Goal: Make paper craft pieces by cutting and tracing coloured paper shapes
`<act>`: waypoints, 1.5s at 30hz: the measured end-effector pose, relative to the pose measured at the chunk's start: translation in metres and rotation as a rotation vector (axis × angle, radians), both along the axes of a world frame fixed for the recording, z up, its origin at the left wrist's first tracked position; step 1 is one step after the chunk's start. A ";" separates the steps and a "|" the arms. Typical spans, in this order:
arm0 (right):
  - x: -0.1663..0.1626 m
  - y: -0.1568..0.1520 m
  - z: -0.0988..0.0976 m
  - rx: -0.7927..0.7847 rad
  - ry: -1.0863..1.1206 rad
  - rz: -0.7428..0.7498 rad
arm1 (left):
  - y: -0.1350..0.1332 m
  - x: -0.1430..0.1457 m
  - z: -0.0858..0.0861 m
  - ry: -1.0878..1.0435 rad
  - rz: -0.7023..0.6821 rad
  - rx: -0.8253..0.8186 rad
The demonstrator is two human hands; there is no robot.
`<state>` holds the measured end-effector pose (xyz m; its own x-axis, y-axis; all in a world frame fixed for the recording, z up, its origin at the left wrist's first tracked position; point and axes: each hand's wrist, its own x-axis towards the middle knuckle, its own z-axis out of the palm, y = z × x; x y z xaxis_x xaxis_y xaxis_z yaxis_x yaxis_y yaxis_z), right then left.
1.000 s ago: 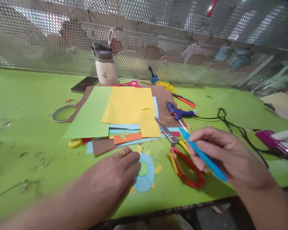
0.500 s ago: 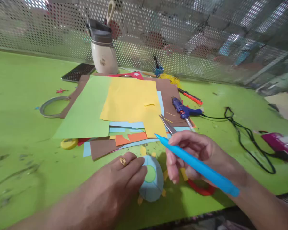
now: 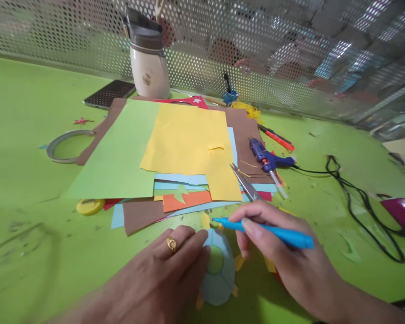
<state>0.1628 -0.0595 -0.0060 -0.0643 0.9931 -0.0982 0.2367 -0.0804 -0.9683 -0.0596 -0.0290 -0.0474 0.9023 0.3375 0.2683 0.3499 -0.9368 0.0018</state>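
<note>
My left hand [image 3: 170, 265], with a gold ring on one finger, presses flat on the left side of a round light-blue paper piece [image 3: 222, 274] with a green centre and small yellow tabs. My right hand [image 3: 283, 256] grips a blue pen [image 3: 266, 231] like a writing tool, its tip just above the top edge of the paper piece. Scissors [image 3: 245, 182] lie just beyond my right hand; their red handles are hidden under it.
A stack of coloured paper sheets [image 3: 175, 148] lies behind the hands. A blue glue gun [image 3: 266, 159] with a black cord [image 3: 354, 193], a cream bottle [image 3: 148, 67], a phone [image 3: 110, 93], a tape ring [image 3: 65, 146] and a yellow disc [image 3: 90, 206] sit on the green table [image 3: 23, 108]. A perforated metal screen [image 3: 290, 49] stands behind.
My right hand has swung the blue pen leftward and down, bringing its tip to the top of the blue paper piece. My left hand has stayed on the piece.
</note>
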 end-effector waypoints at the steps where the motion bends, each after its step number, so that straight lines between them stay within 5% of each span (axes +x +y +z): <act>1: -0.002 0.000 -0.002 -0.004 -0.019 -0.017 | 0.001 0.000 0.000 -0.028 -0.002 0.023; 13: -0.007 0.001 -0.014 -0.013 -0.098 -0.021 | -0.001 0.005 -0.018 -0.199 0.114 0.009; 33: -0.015 0.000 -0.015 0.030 -0.201 -0.083 | 0.004 0.009 -0.013 -0.234 0.078 0.009; 45: -0.007 -0.002 -0.009 -0.096 0.018 -0.161 | 0.002 0.010 -0.010 -0.288 0.108 -0.027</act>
